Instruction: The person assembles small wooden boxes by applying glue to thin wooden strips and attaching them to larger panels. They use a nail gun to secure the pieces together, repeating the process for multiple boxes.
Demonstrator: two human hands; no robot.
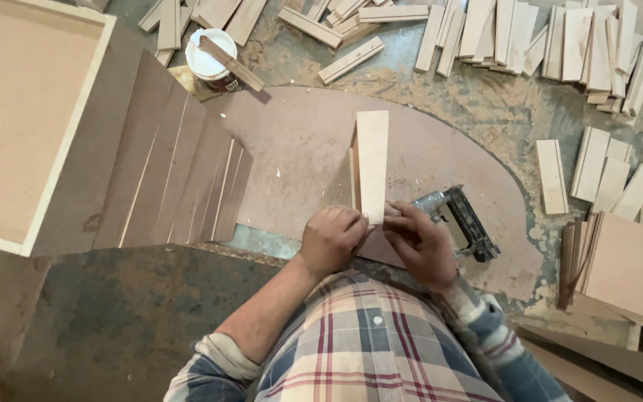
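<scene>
Insp. notes, L to R. Far left of my fingers: a shallow open box [35, 123], light rim, brown base, nothing in it as far as I see. Beside it, a fan of brown boards [176, 186] leaning one on another. Up-left of the fingers, a small tub [210, 56] with white lid on; contents hidden, a wood strip lies across it.

My left hand [330, 240] is curled, fingers pressed tog. on the near end of the board assembly [370, 164]: two narrow boards set at a right angle, standing on the curved brown sheet [299, 156]. Right hand [420, 242], fingers bunched, pinches the same end from the other side.

Just right of the fingers: nail gun [459, 219], lying, not held.

Progress, my judgement: corner aligned, fastening not yet seen. Far right, many cut strips [597, 45] and small panels [604, 175] unused; bulk of work left.
</scene>
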